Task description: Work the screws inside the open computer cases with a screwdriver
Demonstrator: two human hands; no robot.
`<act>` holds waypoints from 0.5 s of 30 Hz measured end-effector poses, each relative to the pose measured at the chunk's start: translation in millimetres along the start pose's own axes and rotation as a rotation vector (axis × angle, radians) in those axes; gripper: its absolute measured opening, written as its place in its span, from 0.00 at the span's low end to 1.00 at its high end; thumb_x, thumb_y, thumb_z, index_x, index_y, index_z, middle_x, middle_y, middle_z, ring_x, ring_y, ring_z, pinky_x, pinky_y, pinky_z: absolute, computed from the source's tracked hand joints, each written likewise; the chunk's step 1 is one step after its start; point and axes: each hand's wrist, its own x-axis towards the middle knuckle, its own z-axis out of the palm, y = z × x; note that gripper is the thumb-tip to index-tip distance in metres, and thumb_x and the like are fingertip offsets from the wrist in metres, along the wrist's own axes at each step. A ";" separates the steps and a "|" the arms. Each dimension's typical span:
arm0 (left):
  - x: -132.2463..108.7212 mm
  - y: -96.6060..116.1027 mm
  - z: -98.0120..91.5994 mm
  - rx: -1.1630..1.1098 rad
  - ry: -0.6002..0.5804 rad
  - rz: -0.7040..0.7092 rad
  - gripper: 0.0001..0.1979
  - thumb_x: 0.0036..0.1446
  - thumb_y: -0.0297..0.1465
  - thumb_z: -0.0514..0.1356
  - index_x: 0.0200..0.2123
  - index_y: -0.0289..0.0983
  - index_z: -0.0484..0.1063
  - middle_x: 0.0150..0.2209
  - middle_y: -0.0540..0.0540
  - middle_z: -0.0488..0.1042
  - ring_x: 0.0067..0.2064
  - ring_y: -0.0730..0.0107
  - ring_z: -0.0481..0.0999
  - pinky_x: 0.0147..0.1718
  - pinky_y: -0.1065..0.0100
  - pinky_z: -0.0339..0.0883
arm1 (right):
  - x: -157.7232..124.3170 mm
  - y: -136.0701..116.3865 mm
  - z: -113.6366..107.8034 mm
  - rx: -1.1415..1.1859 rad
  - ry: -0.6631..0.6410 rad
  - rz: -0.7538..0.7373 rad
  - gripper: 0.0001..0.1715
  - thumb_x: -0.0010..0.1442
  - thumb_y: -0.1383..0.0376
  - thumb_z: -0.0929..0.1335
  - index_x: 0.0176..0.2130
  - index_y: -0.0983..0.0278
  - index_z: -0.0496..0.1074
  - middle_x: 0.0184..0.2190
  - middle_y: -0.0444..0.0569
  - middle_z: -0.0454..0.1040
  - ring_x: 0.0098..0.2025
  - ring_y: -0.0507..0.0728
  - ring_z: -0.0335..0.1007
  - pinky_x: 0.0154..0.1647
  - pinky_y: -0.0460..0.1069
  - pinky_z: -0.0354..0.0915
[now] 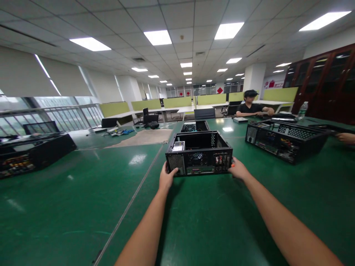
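A black computer case (199, 159) lies on the green table (205, 221) in front of me, its top side uncovered and its rear panel facing me. My left hand (166, 179) grips the lower left corner, thumb on the vented panel of the power supply. On the opposite side my right hand (239, 170) is closed around the lower right corner. A small orange thing (232, 166) shows at the fingers of that hand; its kind is unclear. Directly behind stands a second computer case (194, 126), partly hidden by the first.
Another opened case (285, 142) sits to the right, with a water bottle (303, 110) beyond it. One more case (36, 155) is at the left. A co-worker (251, 107) sits across the table; another person's hand (346, 138) shows at the right edge.
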 end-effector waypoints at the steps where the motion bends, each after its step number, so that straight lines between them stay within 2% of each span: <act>1: 0.2 2.6 1.7 -0.050 -0.019 -0.003 0.20 0.64 0.35 0.60 0.57 0.36 0.65 0.56 0.39 0.68 0.53 0.54 0.72 0.51 0.48 0.69 | 3.8 -3.2 -1.9 0.032 0.002 -0.009 0.19 0.66 0.59 0.67 0.54 0.65 0.68 0.49 0.52 0.72 0.43 0.58 0.73 0.42 0.56 0.72; 5: -14.2 15.0 2.7 -0.183 -0.049 -0.030 0.22 0.64 0.36 0.61 0.58 0.36 0.65 0.56 0.39 0.69 0.55 0.53 0.71 0.53 0.46 0.67 | -6.7 -6.6 -8.3 0.112 0.040 -0.064 0.19 0.66 0.58 0.68 0.52 0.66 0.69 0.47 0.50 0.73 0.43 0.59 0.73 0.42 0.56 0.72; 8: -40.5 31.0 -5.7 -0.231 -0.065 -0.072 0.31 0.58 0.36 0.65 0.61 0.35 0.60 0.58 0.37 0.69 0.57 0.52 0.70 0.58 0.48 0.62 | -33.2 -0.8 -15.9 0.145 0.064 -0.128 0.17 0.66 0.61 0.66 0.52 0.67 0.69 0.46 0.52 0.74 0.45 0.62 0.73 0.44 0.57 0.71; 11: -83.0 49.0 -24.6 -0.262 -0.110 -0.111 0.38 0.54 0.37 0.67 0.63 0.35 0.56 0.60 0.37 0.67 0.61 0.51 0.67 0.62 0.54 0.58 | -70.6 10.8 -23.7 0.179 0.052 -0.212 0.21 0.62 0.67 0.63 0.55 0.66 0.67 0.47 0.56 0.76 0.48 0.65 0.73 0.48 0.56 0.69; 15: -160.2 50.0 -68.7 -0.192 -0.186 -0.218 0.39 0.57 0.45 0.63 0.66 0.43 0.51 0.67 0.42 0.57 0.67 0.50 0.56 0.67 0.49 0.49 | -136.9 38.6 -34.8 0.203 0.008 -0.297 0.30 0.53 0.65 0.64 0.56 0.64 0.67 0.52 0.56 0.75 0.58 0.67 0.68 0.56 0.57 0.66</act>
